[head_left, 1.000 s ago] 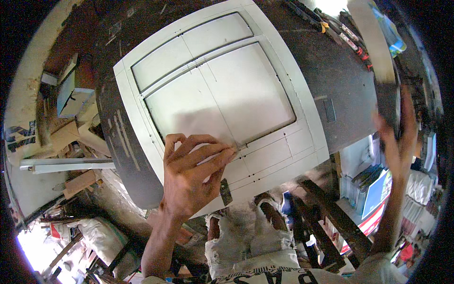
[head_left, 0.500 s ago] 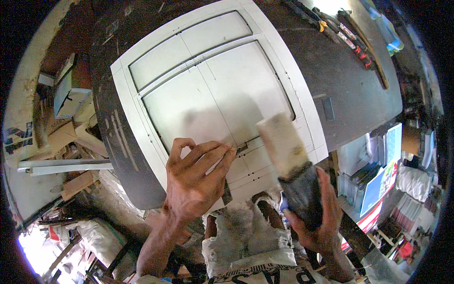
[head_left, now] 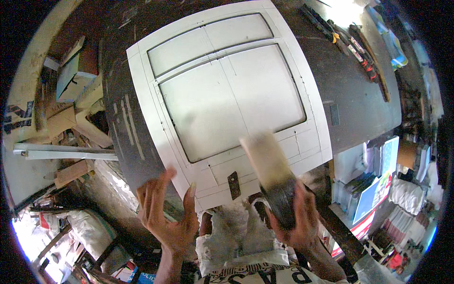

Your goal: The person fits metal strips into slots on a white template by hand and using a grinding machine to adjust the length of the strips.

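A white panel (head_left: 208, 106) with dark outlines of two rectangular shapes and pencil lines lies on the dark table. My left hand (head_left: 165, 215) hovers at the panel's near left edge, fingers apart and holding nothing. My right hand (head_left: 298, 215) is wrapped round the black grip of a thick tool (head_left: 267, 158) with a pale, block-like end. Motion smears that end, so its exact kind is unclear; it hangs over the panel's lower right part. On the panel's near edge, between my hands, lies a small dark flat metal piece (head_left: 233, 185) with holes.
The dark table (head_left: 350, 80) reaches out to the right, where several long-handled tools (head_left: 362, 54) lie at the far side. Boxes (head_left: 78, 75) and a white bar (head_left: 66, 152) are at the left. Stacked goods and printed boards (head_left: 369, 189) stand at the lower right.
My left hand has come off the panel's lower middle, moved left and nearer, and spread from a pinch. The tool in my right hand has shifted left and nearer. The metal piece is now fully uncovered.
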The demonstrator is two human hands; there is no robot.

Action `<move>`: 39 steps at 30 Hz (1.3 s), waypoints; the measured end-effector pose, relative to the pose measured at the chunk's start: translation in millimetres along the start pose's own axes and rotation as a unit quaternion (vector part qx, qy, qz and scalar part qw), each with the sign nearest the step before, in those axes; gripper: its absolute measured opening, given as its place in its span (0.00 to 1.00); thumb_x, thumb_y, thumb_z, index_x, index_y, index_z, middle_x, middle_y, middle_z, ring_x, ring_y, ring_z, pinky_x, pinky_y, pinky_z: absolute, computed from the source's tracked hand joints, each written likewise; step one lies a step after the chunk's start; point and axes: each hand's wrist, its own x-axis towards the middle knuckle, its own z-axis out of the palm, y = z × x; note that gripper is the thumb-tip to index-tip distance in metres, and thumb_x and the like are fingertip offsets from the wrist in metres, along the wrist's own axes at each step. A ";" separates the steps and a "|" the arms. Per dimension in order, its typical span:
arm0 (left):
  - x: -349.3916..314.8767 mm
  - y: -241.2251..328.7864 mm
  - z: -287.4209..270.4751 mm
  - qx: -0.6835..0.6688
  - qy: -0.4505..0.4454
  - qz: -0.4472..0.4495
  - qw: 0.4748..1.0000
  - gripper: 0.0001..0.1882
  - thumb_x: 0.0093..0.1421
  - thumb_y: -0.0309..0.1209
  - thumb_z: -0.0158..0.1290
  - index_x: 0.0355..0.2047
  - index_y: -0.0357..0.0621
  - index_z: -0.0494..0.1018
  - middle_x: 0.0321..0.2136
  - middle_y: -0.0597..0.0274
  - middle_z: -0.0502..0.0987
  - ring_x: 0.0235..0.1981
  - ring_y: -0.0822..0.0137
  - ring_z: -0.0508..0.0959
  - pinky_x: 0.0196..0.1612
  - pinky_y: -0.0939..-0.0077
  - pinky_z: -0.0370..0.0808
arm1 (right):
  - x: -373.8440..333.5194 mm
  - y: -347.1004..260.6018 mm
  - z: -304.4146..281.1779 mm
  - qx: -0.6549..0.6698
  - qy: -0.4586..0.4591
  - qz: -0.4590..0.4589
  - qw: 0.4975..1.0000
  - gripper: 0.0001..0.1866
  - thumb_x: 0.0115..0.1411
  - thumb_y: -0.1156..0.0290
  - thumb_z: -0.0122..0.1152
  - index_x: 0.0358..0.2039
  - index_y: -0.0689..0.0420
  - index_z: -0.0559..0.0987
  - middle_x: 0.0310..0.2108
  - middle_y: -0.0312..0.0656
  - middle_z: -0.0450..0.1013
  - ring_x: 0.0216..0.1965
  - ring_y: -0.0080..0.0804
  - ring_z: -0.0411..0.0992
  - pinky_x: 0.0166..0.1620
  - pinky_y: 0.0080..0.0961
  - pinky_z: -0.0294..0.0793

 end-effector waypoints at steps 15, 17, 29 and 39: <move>-52.7 -27.2 8.5 -0.096 -0.001 -0.150 0.984 0.15 0.47 0.28 0.69 0.31 0.40 0.75 0.23 0.61 0.72 0.24 0.67 0.71 0.28 0.73 0.68 | 13.0 -39.5 -0.1 -0.037 0.149 0.005 0.988 0.46 0.54 0.72 0.67 0.67 0.70 0.52 0.49 0.65 0.67 0.42 0.57 0.71 0.44 0.42 0.72; -53.2 -25.3 10.3 -0.101 -0.010 -0.153 0.983 0.14 0.48 0.28 0.69 0.31 0.40 0.74 0.23 0.61 0.72 0.23 0.68 0.71 0.28 0.73 0.68 | 13.0 -38.1 3.9 -0.001 0.062 0.078 0.995 0.46 0.53 0.70 0.67 0.66 0.71 0.52 0.51 0.67 0.66 0.46 0.57 0.71 0.47 0.43 0.72; -47.0 -20.6 4.3 -0.061 -0.047 -0.153 0.985 0.14 0.47 0.27 0.69 0.31 0.43 0.74 0.27 0.61 0.75 0.26 0.65 0.73 0.32 0.70 0.70 | 12.6 -20.4 -8.2 0.083 0.084 0.139 0.983 0.43 0.59 0.64 0.61 0.67 0.71 0.52 0.63 0.62 0.59 0.61 0.52 0.63 0.61 0.43 0.63; 49.3 28.3 41.6 -0.080 -0.160 0.136 0.974 0.17 0.52 0.30 0.65 0.43 0.45 0.77 0.41 0.59 0.79 0.45 0.61 0.76 0.47 0.61 0.67 | 73.1 148.0 -104.4 0.001 0.093 0.235 0.968 0.37 0.59 0.65 0.65 0.66 0.59 0.61 0.59 0.54 0.67 0.54 0.40 0.70 0.58 0.37 0.66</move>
